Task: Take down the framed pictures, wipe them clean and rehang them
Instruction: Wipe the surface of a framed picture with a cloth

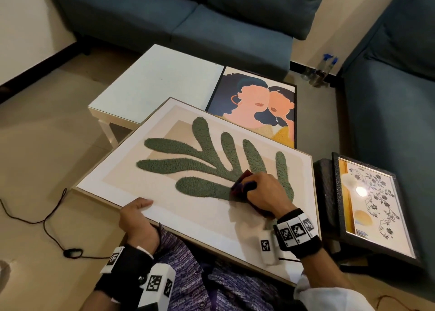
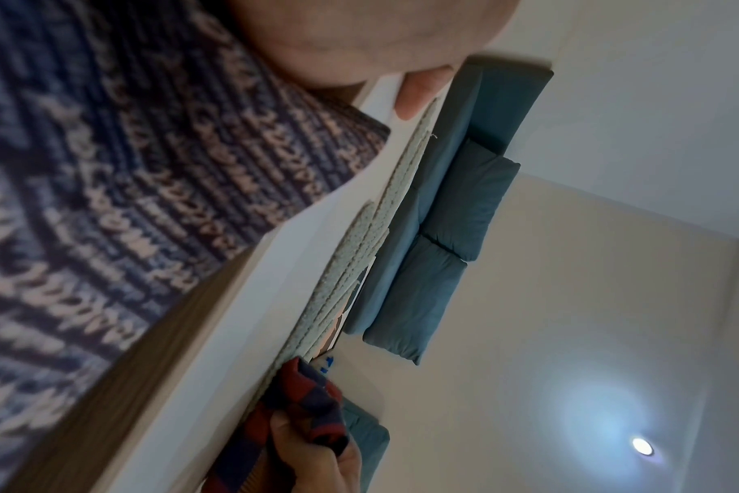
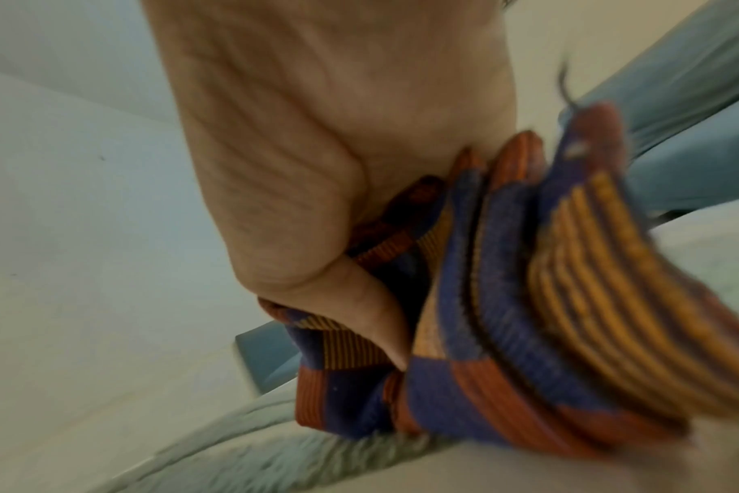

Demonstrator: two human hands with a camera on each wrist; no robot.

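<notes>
Leaf picture (image 1: pixel 188 181): large pale-framed panel with a tufted green leaf shape, lying tilted across the person's lap, its far edge over the white table (image 1: pixel 150 80)
Left hand (image 1: pixel 136 219): clamped on the leaf picture's near edge, thumb on top of the white border; fingers below, hidden
Right hand (image 1: pixel 263 192): fingers curled round a bunched red-and-blue cloth (image 1: pixel 242 183); cloth pressed on the leaf's stem
Faces picture (image 1: pixel 256 106): flat just beyond the leaf picture, partly under it
Floral mirror frame (image 1: pixel 369 205): right of the leaf picture, tilted
</notes>
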